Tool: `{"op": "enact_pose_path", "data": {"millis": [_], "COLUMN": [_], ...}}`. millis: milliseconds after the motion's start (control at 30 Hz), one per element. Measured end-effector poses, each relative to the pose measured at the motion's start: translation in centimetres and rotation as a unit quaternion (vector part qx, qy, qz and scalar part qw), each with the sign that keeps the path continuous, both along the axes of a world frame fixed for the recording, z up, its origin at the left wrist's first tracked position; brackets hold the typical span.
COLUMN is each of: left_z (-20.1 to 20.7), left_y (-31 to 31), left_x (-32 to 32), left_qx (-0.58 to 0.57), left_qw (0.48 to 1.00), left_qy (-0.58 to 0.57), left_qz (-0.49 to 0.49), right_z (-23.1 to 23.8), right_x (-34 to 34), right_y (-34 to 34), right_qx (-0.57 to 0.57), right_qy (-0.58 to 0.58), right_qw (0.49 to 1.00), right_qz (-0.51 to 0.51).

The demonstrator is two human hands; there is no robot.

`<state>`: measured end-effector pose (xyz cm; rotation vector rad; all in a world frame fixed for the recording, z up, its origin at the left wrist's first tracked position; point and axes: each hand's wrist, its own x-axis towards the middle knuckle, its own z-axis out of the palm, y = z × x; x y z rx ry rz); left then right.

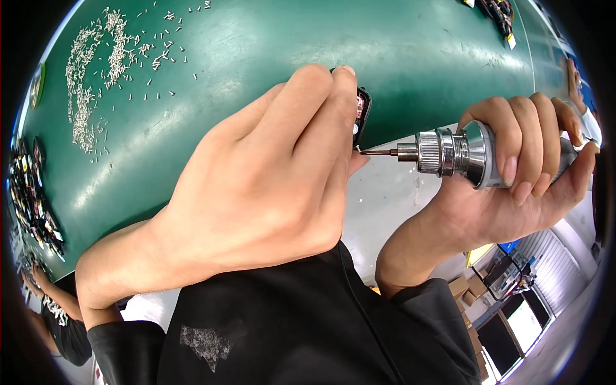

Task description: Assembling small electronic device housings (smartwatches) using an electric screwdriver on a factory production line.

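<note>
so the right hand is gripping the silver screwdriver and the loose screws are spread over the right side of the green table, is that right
Not quite: the head view shows the loose screws spread over the left side of the green table. The right hand is gripping the silver screwdriver, as you say.

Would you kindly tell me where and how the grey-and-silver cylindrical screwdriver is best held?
Probably around its grey rear barrel, from the right, as the right hand does: the screwdriver is round there, behind a flared silver collar, while its thin metal bit points left, toward the left hand.
</note>
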<state>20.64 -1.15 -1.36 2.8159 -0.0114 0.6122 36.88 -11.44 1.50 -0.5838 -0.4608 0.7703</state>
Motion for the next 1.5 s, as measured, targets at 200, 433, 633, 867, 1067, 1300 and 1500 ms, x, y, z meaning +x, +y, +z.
{"op": "enact_pose_path", "data": {"millis": [200, 433, 633, 867, 1067, 1300, 1500], "left_z": [-0.2, -0.4, -0.4, -0.2, -0.3, -0.1, -0.3], "left_y": [0.0, 0.1, 0.1, 0.1, 0.2, 0.5, 0.6], "left_x": [0.1, 0.1, 0.0, 0.1, 0.1, 0.1, 0.2], "left_qx": [0.003, 0.012, -0.001, -0.010, -0.009, 0.002, 0.025], "left_qw": [1.000, 1.000, 1.000, 1.000, 1.000, 1.000, 0.999], "left_qy": [-0.015, -0.017, -0.021, -0.008, -0.002, 0.010, 0.000], "left_qz": [-0.001, -0.005, -0.001, -0.004, -0.007, -0.016, -0.019], "right_z": [0.1, -0.4, -0.2, -1.1, -1.2, -1.5, -1.5], "right_x": [-0.4, -0.9, -0.1, 0.1, 0.2, 0.3, 0.5], "right_y": [0.3, 0.7, 0.0, -0.1, -0.1, 0.2, 0.3], "right_qx": [0.013, 0.040, 0.018, 0.038, 0.030, 0.045, 0.034], "right_qy": [0.021, 0.041, 0.035, 0.052, 0.060, 0.100, 0.093], "right_qw": [1.000, 0.998, 0.999, 0.998, 0.997, 0.993, 0.994], "right_qz": [0.017, 0.031, 0.013, 0.022, 0.027, 0.031, 0.037]}}
